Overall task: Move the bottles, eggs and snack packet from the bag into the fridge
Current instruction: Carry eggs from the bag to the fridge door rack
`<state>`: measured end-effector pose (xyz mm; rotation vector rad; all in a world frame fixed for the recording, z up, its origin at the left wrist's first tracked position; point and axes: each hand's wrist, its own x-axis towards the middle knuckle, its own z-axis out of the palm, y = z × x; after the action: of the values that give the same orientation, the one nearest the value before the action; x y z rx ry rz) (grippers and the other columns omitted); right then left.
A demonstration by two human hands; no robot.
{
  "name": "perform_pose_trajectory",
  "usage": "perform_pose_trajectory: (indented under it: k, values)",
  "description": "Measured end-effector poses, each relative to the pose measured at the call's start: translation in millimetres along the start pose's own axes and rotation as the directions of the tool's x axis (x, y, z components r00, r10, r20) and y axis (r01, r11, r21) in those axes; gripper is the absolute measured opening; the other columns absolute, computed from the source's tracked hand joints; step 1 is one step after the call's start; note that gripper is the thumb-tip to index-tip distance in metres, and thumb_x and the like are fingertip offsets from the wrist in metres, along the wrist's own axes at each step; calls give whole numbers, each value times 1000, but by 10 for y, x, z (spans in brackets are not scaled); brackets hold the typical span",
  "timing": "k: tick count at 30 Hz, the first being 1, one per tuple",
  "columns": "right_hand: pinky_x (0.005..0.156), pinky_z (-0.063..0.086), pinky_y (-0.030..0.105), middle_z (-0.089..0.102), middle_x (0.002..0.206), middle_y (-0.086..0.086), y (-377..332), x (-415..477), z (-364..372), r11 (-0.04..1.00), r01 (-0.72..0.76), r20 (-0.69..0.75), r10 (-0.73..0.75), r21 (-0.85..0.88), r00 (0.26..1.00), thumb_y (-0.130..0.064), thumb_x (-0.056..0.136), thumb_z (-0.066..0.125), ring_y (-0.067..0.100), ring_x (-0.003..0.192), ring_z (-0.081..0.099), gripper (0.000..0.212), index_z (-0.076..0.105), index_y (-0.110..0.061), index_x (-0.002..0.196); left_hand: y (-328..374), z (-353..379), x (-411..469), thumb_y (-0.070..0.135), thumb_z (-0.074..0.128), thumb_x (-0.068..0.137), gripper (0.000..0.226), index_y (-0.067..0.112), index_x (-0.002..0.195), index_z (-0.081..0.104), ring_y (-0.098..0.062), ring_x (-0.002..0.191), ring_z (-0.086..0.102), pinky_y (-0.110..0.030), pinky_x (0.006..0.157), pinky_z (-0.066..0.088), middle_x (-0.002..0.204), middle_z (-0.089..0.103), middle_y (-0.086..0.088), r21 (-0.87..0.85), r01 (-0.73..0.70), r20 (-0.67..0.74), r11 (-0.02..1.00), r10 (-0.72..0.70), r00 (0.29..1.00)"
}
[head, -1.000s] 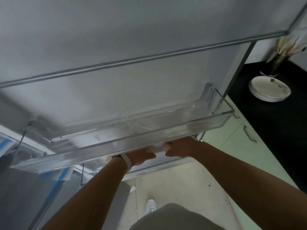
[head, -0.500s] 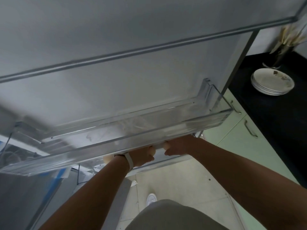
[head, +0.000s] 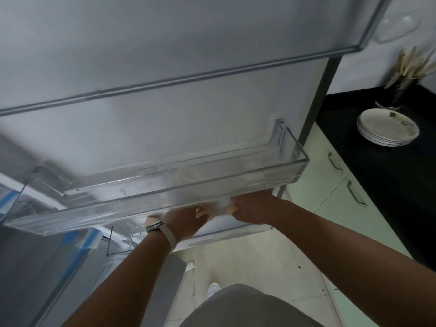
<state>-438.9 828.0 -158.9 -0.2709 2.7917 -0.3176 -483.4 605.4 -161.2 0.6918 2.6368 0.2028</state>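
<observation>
The fridge door (head: 165,43) stands open in front of me, and a clear door shelf (head: 165,199) runs across it with nothing visible inside. Both my hands reach in just under that shelf, towards a lower door shelf (head: 226,236). My left hand (head: 184,220), with a watch strap on the wrist, holds pale eggs (head: 205,212); another egg (head: 151,220) shows beside the wrist. My right hand (head: 252,208) holds an egg (head: 230,210) at its fingertips. The upper shelf hides most of the fingers. No bag, bottles or snack packet are in view.
On the right, a black counter (head: 389,185) carries a stack of plates (head: 387,128) and a utensil holder (head: 405,90). Pale green cabinets (head: 330,185) with metal handles stand below it. Tiled floor and my shoe (head: 212,290) show beneath my arms.
Both hands stay under the clear shelf holding eggs, and the gap between them has widened a little. My view has tilted, showing more of the door's top right corner.
</observation>
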Motion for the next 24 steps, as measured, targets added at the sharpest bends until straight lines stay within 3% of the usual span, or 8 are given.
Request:
perform_pose_trajectory:
  k: [4,8,14,17,19,24]
  values:
    - [86,48,39,59,115,7,31,-207,-89,999,46,-28,-46,-7,999,-39,92,49,28,104,59,35,52,-16,119,98,-56,-154,40,63,89,37,29,124,64,-20,108,64,-29,91,49,120,70,0,-171,74,-113,982,-94,989]
    - [82,46,34,58,113,3,40,-449,-86,995,97,-119,-97,-5,988,-42,93,48,23,103,57,39,54,-19,125,244,-69,-323,33,65,90,33,23,121,64,-15,103,63,-24,87,45,117,67,3,-249,43,-202,967,-96,975]
    - [74,31,23,62,116,1,53,-782,-36,986,159,-250,-165,-45,954,-41,96,47,16,99,56,40,59,-15,124,479,19,-674,49,52,84,46,21,117,67,-23,99,65,-40,84,53,117,67,0,-142,-51,-359,989,-3,933]
    - [75,38,24,64,112,0,71,-923,-9,989,141,-288,-146,-41,946,-44,96,43,16,97,57,40,60,-16,120,582,91,-816,50,48,83,47,22,116,67,-25,102,64,-42,85,53,118,67,-1,-41,-83,-404,996,59,913]
    - [84,43,25,62,120,-2,71,-1053,-29,993,112,-318,-114,-24,941,-45,97,42,15,104,57,41,58,-18,124,649,114,-886,50,49,84,45,25,119,65,-26,109,63,-43,89,51,123,65,-1,26,-100,-403,995,102,909]
    - [86,44,29,57,125,-4,86,-1369,-82,999,-9,-348,-8,-48,938,-52,97,35,16,110,54,47,50,-23,131,813,95,-883,47,58,88,43,28,126,61,-26,118,59,-44,97,46,131,62,-1,139,-206,-397,969,245,884]
